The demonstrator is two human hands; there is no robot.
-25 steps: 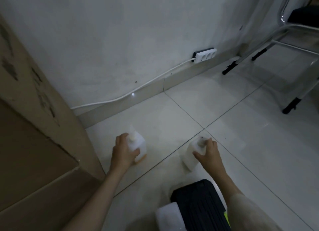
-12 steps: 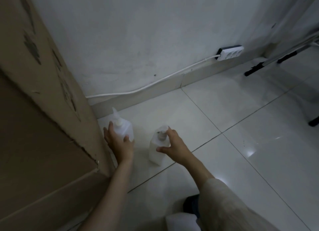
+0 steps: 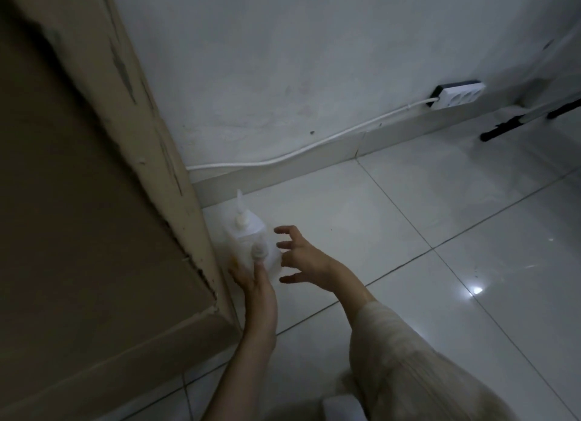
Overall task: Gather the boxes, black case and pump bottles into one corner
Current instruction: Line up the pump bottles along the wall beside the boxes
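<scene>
Right hand (image 3: 303,258) spread, off the nearer translucent white plastic pump bottle (image 3: 262,258); left hand (image 3: 251,279) pressed against its base, touching. Standing upright against a second such bottle (image 3: 242,229), beside the tall brown cardboard box (image 3: 94,200). Risk: toppling both if nudged carelessly.
</scene>
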